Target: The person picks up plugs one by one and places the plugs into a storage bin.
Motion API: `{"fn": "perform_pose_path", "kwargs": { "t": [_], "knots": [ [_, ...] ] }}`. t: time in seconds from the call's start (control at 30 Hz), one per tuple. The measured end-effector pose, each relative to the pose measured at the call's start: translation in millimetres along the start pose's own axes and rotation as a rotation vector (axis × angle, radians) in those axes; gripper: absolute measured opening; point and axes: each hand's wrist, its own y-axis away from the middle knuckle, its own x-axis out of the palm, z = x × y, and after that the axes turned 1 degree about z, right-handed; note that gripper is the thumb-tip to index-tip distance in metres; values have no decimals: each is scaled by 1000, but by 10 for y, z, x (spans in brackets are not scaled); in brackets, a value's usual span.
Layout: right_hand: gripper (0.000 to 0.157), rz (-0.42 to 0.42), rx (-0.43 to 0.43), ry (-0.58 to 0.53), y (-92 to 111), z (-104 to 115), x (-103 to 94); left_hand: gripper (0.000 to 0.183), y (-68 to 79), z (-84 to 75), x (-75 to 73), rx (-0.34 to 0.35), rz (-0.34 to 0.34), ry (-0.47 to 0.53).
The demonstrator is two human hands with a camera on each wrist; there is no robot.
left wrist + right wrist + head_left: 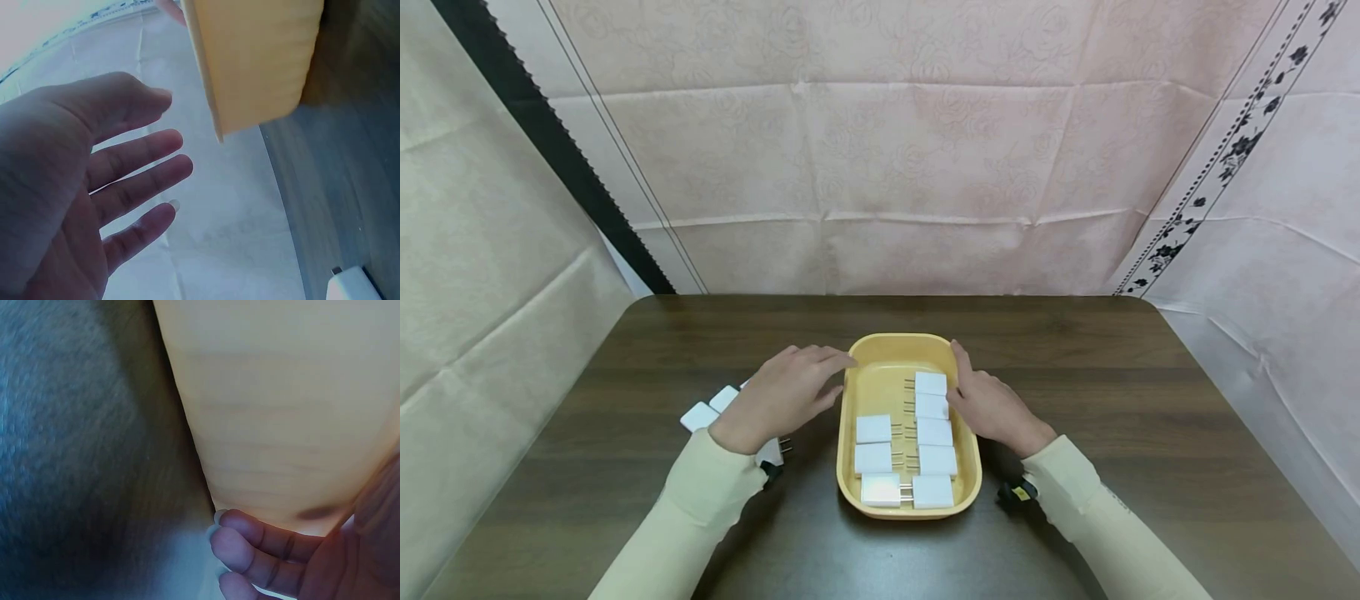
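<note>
Head view gives me a yellow tray (880, 383) at the middle of the brown table (1150, 417), with white plugs (934, 432) laid in it in two columns. I count three in the left column, toward the near end, and five in the right column. Their prongs point inward, toward each other. My left hand (786, 392) hangs at the far left side of the tray; from the left wrist camera I see its fingers spread apart, holding nothing, with a gap to the tray's wall. My right hand (1000, 408) holds the right side of the tray, thumb at the inner side of the rim and fingers bent against the outer wall, as the right wrist camera shows me. Left of the tray, loose plugs (699, 417) lie on the table, partly hidden beneath the left hand and sleeve (707, 483), so I cannot tell how many. Pale cloth (925, 150) hangs beyond the table's far edge.
</note>
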Motion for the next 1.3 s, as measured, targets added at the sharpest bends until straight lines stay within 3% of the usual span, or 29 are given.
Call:
{"fn": "perform_pose_path", "kwargs": {
  "t": [0.13, 0.37, 0.77, 1.07, 1.3],
  "knots": [
    [74, 6, 5, 2, 6, 6, -5, 43, 8, 69, -2, -28, -6, -1],
    [74, 2, 8, -3, 1, 12, 2, 45, 9, 167, 26, -133, 50, -14],
    [74, 2, 4, -6, 6, 11, 6, 43, 3, 322, 160, -186, 107, -32],
    [74, 0, -2, -12, 4, 6, 13, 42, 25, 433, 264, -270, 209, -82],
    [73, -2, -3, -11, -1, 5, 10, 45, 61, 503, 292, -302, 219, -77]
  ]
}}
